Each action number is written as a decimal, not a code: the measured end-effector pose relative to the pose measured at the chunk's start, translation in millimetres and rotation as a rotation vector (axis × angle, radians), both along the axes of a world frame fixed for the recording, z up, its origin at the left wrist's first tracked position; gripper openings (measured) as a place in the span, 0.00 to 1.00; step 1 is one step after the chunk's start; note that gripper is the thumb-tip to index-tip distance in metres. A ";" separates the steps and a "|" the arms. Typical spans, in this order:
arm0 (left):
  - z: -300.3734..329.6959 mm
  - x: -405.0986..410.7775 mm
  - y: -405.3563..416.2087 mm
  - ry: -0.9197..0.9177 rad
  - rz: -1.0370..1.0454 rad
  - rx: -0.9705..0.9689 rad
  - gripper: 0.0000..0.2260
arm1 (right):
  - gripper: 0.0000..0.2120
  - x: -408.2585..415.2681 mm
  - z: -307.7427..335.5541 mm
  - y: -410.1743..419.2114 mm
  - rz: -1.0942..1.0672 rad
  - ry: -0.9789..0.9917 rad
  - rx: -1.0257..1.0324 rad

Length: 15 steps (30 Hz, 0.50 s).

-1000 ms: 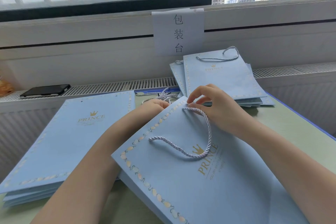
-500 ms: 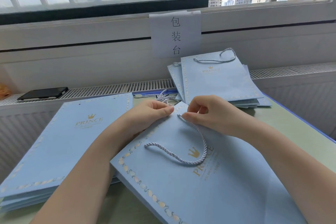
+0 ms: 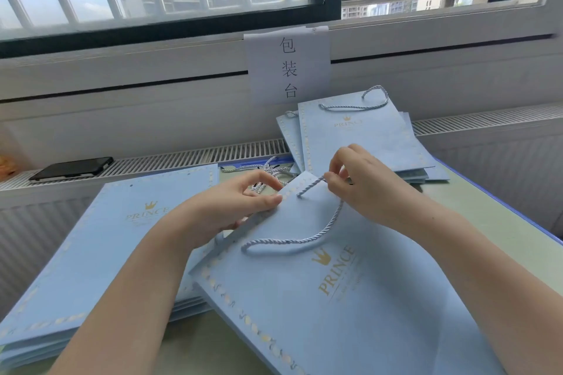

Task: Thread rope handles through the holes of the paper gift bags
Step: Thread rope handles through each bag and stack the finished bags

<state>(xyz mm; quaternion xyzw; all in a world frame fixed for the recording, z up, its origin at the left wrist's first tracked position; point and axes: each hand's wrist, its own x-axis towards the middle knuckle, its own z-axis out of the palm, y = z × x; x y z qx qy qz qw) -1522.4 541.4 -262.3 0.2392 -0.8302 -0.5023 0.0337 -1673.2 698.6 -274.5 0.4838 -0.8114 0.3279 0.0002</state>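
Right hand [image 3: 362, 183] pinching free end of rope handle [image 3: 307, 237] between thumb and forefinger, just above top edge of front gift bag [image 3: 350, 298]. Rope emerging from hole near bag's top edge, looping across bag face. Left hand [image 3: 234, 207] gripping same edge, thumb pressing on top, fingers [image 3: 234, 225] curling underneath. Bag lying flat on counter [image 3: 499, 222], overlapping unthreaded stack [image 3: 100, 237]; finished stack [image 3: 359, 137] and loose ropes [image 3: 271, 167] lying behind.

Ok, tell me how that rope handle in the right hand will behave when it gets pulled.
The rope handle is probably floppy: it sags in a loose curve across the gift bag. Its twisted strands likely give the right hand decent grip where it pinches the end. It looks light, so pulling may lift the bag edge that the left hand holds.
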 end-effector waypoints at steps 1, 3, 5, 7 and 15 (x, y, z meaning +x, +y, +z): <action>2.8 3.5 -1.4 -0.030 -0.011 -0.020 0.07 | 0.07 -1.2 -0.6 -0.3 -0.030 -0.024 0.021; 7.7 9.6 -4.1 -0.081 -0.026 -0.046 0.11 | 0.08 -5.2 -2.2 -1.5 -0.087 -0.053 0.043; 11.1 14.4 -5.9 -0.095 -0.044 -0.051 0.14 | 0.08 -9.1 -2.8 -2.0 -0.139 -0.113 0.006; 13.3 16.8 -7.5 -0.095 -0.057 -0.012 0.15 | 0.08 -13.1 -3.6 -1.5 -0.174 -0.104 -0.053; 23.0 23.0 -19.6 0.267 0.124 0.397 0.10 | 0.05 -26.3 3.3 4.1 -0.209 -0.087 -0.244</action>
